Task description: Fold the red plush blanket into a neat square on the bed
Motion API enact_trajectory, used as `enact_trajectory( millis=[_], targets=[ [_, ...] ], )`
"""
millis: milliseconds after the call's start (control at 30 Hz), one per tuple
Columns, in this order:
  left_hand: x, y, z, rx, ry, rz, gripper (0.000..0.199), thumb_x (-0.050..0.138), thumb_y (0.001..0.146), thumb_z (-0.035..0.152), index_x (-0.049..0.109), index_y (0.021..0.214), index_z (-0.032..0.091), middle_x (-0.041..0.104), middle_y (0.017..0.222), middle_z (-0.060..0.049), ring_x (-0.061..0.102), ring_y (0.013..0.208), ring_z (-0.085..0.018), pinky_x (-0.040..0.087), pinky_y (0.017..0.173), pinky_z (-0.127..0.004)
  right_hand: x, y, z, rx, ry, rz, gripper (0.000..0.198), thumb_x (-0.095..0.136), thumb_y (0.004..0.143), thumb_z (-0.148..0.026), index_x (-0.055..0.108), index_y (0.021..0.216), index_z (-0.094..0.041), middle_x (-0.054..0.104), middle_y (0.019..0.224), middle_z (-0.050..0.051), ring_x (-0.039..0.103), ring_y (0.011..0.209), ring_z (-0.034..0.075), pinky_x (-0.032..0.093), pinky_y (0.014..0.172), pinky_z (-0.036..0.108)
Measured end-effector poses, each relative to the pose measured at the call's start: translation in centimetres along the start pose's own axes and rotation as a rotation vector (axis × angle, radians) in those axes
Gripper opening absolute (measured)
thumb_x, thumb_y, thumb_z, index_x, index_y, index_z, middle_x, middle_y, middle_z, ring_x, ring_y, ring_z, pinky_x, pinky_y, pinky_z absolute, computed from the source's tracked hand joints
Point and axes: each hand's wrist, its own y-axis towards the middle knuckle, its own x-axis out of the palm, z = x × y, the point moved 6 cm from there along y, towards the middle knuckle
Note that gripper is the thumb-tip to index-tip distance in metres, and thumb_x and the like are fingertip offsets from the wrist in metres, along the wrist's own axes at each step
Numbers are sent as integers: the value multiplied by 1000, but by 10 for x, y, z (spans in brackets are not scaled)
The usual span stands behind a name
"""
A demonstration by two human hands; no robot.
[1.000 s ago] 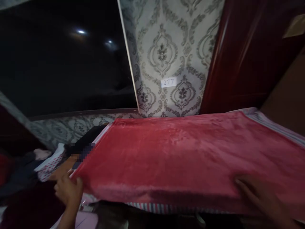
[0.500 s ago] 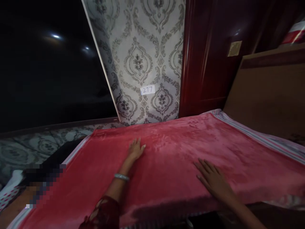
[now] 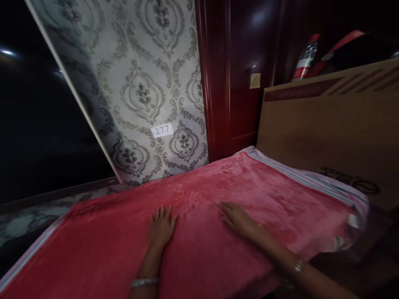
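A plush red-pink blanket (image 3: 199, 241) lies spread before me, with a striped pale border (image 3: 289, 172) along its right side. My left hand (image 3: 161, 227) rests on it near the middle, palm down and fingers apart. To the right, my right hand (image 3: 238, 218) lies flat on the same cloth, fingers stretched toward the left. Neither hand holds anything. The blanket's surface under both palms looks mostly smooth, with brushed marks in the pile at right.
A large cardboard box (image 3: 324, 120) stands at the right, a plastic bottle (image 3: 306, 58) behind its top edge. Patterned wallpaper with a paper label (image 3: 162, 130) and a dark red wooden panel (image 3: 237, 104) rise behind. A black screen (image 3: 46, 124) is at left.
The view has swung right, showing more of the box and the bottle. My right hand has moved inward and farther up the blanket, closer to my left hand.
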Motion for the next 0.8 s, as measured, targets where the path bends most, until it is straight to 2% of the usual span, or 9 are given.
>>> enact_trajectory(
  millis=[133, 267, 367, 500, 600, 700, 800],
  targets=[
    [2, 5, -1, 8, 18, -10, 61, 29, 98, 45, 38, 153, 19, 33, 160, -17, 27, 149, -32, 27, 116, -55, 7, 51, -6, -38, -5, -67, 59, 39, 99, -43, 39, 153, -20, 37, 158, 14, 31, 146, 28, 24, 118, 49],
    [9, 11, -5, 11, 35, -13, 61, 29, 97, 41, 38, 153, 19, 32, 161, -16, 26, 150, -31, 28, 115, -56, 11, 73, 24, -3, -37, -119, 59, 34, 100, -54, 42, 152, -27, 34, 160, 10, 26, 148, 31, 19, 117, 56],
    [14, 16, -8, 15, 44, 23, 61, 31, 96, 42, 40, 152, 20, 34, 160, -16, 28, 149, -31, 29, 114, -57, 0, 79, 75, 102, -97, -111, 57, 32, 101, -53, 42, 151, -28, 32, 161, 9, 26, 148, 30, 18, 117, 56],
    [24, 21, -13, 33, 102, 7, 64, 35, 93, 42, 38, 153, 20, 34, 160, -15, 28, 149, -32, 30, 114, -56, -32, 71, 161, 379, -224, -71, 55, 32, 102, -47, 39, 153, -27, 30, 162, 7, 25, 148, 27, 19, 118, 51],
    [32, 26, -18, 54, 114, -6, 65, 37, 90, 40, 40, 152, 22, 33, 161, -14, 27, 149, -33, 32, 112, -58, -58, 57, 215, 570, -272, -27, 54, 31, 103, -40, 40, 152, -21, 30, 161, 12, 26, 147, 31, 23, 115, 53],
    [40, 32, -25, 68, 17, 20, 65, 40, 86, 48, 48, 147, 26, 37, 159, -12, 30, 148, -34, 32, 111, -62, -79, 49, 254, 700, -292, 10, 51, 33, 102, -36, 46, 147, -18, 38, 156, 16, 35, 141, 34, 31, 108, 56],
    [46, 35, -33, 78, -85, 43, 67, 43, 82, 56, 53, 143, 31, 42, 156, -11, 30, 148, -35, 29, 112, -65, -95, 49, 281, 788, -298, 40, 44, 38, 98, -29, 57, 135, -13, 53, 142, 20, 48, 130, 33, 39, 101, 49]
  ],
)
